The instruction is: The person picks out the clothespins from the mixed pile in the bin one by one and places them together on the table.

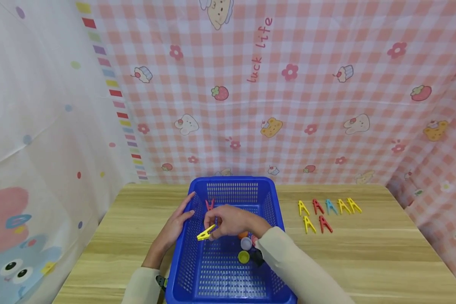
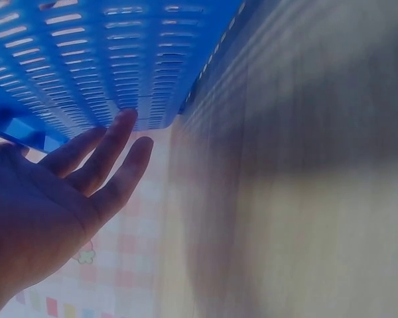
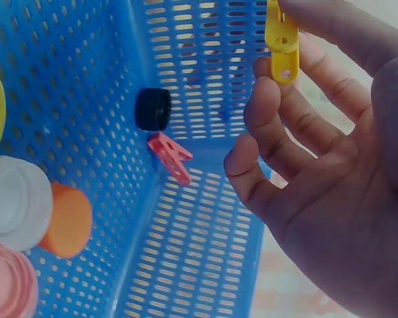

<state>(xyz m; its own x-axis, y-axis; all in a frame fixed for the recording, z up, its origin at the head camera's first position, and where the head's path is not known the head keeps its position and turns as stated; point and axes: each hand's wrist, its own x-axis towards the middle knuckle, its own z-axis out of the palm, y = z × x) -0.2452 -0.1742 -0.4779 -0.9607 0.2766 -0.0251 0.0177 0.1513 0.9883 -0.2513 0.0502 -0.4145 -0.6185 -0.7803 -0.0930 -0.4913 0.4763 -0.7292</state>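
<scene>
A blue plastic basket point(image 1: 232, 179) stands on the wooden table. My right hand point(image 1: 232, 220) is over it, pinching a yellow clothespin point(image 1: 205, 233) between thumb and index finger; the right wrist view shows the other fingers loosely bent. At the basket's left side, my left hand point(image 1: 172, 226) rests with its fingers extended against the rim and outer wall. Inside the basket lie a red clothespin point(image 3: 170, 158), a black cap point(image 3: 154, 109), a white cap point(image 1: 246, 243), an orange cap point(image 3: 69, 220), a pink cap point(image 3: 6, 281) and a yellow cap point(image 1: 243, 256). My right forearm partly hides the caps.
Right of the basket, several clothespins lie in two rows on the table point(image 1: 365, 253), among them a blue clothespin point(image 1: 331, 206) and a red clothespin point(image 1: 325, 224). A pink checked cloth point(image 1: 311, 101) hangs behind the table, and a white patterned cloth point(image 1: 53, 139) hangs at left.
</scene>
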